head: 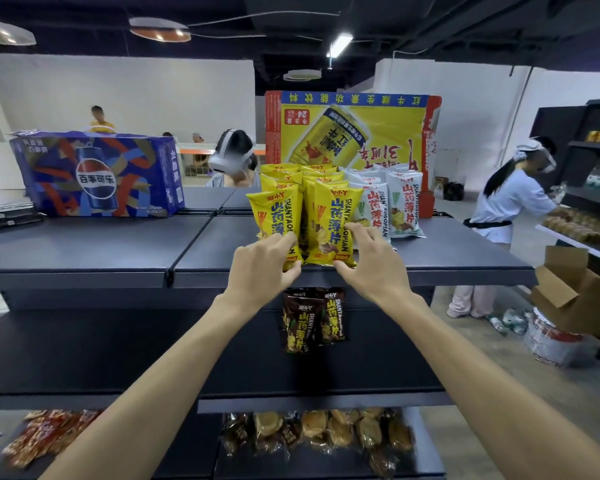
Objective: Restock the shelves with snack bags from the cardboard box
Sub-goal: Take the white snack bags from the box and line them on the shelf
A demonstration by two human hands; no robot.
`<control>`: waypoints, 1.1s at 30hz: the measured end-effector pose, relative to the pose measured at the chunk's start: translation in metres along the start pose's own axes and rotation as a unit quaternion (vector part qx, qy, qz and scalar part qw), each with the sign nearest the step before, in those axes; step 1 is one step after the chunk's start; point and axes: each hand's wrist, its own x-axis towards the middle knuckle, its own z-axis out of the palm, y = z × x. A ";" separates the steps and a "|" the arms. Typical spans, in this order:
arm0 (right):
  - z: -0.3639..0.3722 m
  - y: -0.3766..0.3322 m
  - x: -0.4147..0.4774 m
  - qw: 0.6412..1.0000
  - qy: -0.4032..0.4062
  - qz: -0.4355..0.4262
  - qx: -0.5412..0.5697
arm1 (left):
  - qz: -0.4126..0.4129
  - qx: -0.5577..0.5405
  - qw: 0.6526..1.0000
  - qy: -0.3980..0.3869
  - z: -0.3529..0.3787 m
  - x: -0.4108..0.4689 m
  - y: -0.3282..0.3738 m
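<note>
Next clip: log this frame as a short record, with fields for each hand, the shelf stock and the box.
left hand: grips the lower edge of the left front yellow bag
right hand: grips the lower corner of the right front yellow bag
top shelf: more yellow rows behind; white bags to their right
shelf below: brown bags, upright
cardboard box: open, far right, away from both hands

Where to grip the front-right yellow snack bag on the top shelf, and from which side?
Its lower right edge, from the front right. The front-right yellow bag stands upright at the top shelf lip, left side crowded by the neighbouring yellow bag that the left hand holds, more bags behind; the right hand pinches there.
</note>
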 end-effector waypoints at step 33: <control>-0.069 0.368 -0.256 0.941 -0.236 0.242 -0.028 | 0.121 -0.100 0.892 -0.423 0.168 -0.096 0.412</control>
